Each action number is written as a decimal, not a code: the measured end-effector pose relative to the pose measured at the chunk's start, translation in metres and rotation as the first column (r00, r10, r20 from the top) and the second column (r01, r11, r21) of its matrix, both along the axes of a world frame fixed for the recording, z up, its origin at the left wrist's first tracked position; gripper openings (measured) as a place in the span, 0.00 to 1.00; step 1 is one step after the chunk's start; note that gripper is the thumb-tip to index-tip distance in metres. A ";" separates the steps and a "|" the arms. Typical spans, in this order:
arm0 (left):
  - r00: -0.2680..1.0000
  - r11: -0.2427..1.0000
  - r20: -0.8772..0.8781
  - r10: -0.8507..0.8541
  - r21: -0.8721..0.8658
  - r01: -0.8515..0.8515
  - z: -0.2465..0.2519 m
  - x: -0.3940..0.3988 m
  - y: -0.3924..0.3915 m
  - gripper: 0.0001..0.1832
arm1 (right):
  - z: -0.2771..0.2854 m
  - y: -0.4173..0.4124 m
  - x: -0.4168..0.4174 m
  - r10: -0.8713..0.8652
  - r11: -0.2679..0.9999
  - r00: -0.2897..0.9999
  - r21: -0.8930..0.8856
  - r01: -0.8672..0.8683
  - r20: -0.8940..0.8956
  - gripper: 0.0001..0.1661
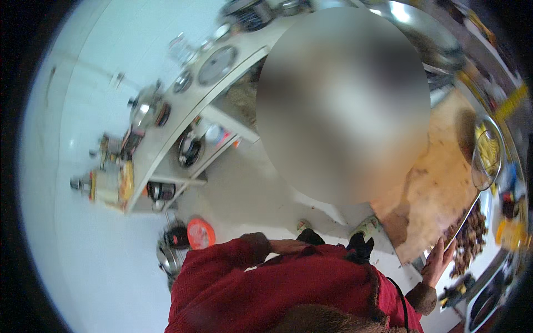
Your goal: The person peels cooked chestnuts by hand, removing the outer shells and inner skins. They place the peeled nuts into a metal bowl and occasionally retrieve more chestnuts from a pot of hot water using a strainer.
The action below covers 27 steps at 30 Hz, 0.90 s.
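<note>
My right hand (439, 260) grips the thin handle of a wire-mesh strainer (485, 181). The strainer's round basket is over the far side of a wooden board (441, 166), whose surface has dark stains. Yellowish pieces (488, 150) show in or through the mesh; I cannot tell which. Beside the right hand, a heap of brown chunks (468, 249) lies on a white surface. My left hand (287, 246) rests against the front of my red top; its fingers are hidden.
A large round blur covers the upper middle. Leftward, a white shelf unit (166, 145) bears a metal kettle (145, 108) and a round lid (217, 65). A red-orange basin (200, 234) sits low by my left arm. A yellow container (510, 234) stands at far right.
</note>
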<state>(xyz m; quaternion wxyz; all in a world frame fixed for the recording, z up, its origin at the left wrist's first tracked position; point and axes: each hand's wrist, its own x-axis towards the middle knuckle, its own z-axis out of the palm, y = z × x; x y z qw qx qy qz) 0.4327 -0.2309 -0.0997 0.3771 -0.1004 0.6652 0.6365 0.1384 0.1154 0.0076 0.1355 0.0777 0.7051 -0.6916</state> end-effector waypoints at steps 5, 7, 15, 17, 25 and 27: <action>0.981 0.948 0.018 0.192 -0.263 -0.180 -0.096 0.200 -0.032 0.27 | -0.005 -0.138 0.046 0.320 0.941 0.947 -0.113 -0.319 -0.002 0.27; 0.962 0.925 0.036 0.270 -0.288 -0.249 -0.112 0.257 -0.034 0.27 | 0.004 -0.195 0.059 0.461 0.885 0.887 -0.091 -0.457 0.025 0.27; 0.774 0.765 0.025 0.633 -0.169 -0.621 -0.073 0.345 -0.105 0.26 | 0.052 -0.439 0.131 0.733 0.668 0.680 -0.198 -0.718 0.009 0.26; 0.714 0.707 0.000 0.700 -0.143 -0.693 -0.069 0.344 -0.138 0.25 | 0.022 -0.497 0.126 0.806 0.592 0.592 0.016 -0.806 -0.008 0.25; 0.513 0.500 0.018 0.858 -0.259 -0.827 -0.012 0.388 -0.276 0.23 | -0.032 -0.727 0.151 0.932 0.360 0.360 0.229 -0.904 -0.042 0.14; 0.478 0.443 -0.048 0.877 -0.304 -0.843 0.003 0.390 -0.316 0.23 | 0.001 -0.784 0.163 0.958 0.275 0.282 0.111 -0.955 0.055 0.14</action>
